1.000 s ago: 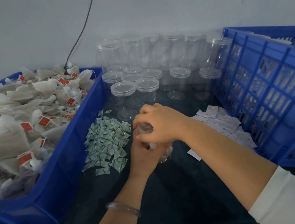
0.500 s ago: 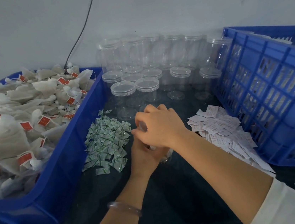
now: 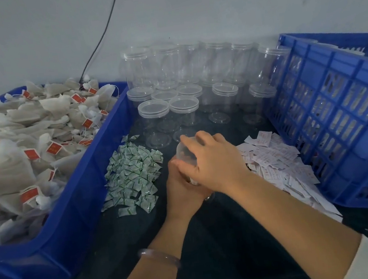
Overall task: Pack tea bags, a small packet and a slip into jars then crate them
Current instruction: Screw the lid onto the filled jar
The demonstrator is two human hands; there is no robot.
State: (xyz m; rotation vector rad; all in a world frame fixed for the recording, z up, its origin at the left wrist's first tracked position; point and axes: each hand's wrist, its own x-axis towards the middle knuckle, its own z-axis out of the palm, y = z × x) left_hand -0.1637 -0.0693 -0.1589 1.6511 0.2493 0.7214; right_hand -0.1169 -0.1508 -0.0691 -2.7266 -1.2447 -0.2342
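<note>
At the table's middle, my left hand (image 3: pixel 181 186) grips the body of a clear plastic jar (image 3: pixel 186 154) from below. My right hand (image 3: pixel 213 161) is curled over the jar's clear lid from above and covers most of it. Something pale shows inside the jar between my fingers. A heap of small green-and-white packets (image 3: pixel 134 173) lies just left of my hands. White paper slips (image 3: pixel 278 162) are spread to the right. Tea bags with red tags (image 3: pixel 27 140) fill the blue bin (image 3: pixel 78 212) at the left. A blue slatted crate (image 3: pixel 337 109) stands at the right.
Several empty clear jars with lids (image 3: pixel 172 110) stand in rows behind my hands, taller stacks (image 3: pixel 192 61) against the grey wall. A black cable (image 3: pixel 101 38) runs down the wall to the bin. The dark tabletop (image 3: pixel 225 238) lies under my forearms.
My right hand has slid slightly right and turned on the jar's lid while my left hand keeps hold of the jar. More of the paper slips show as my right forearm has shifted.
</note>
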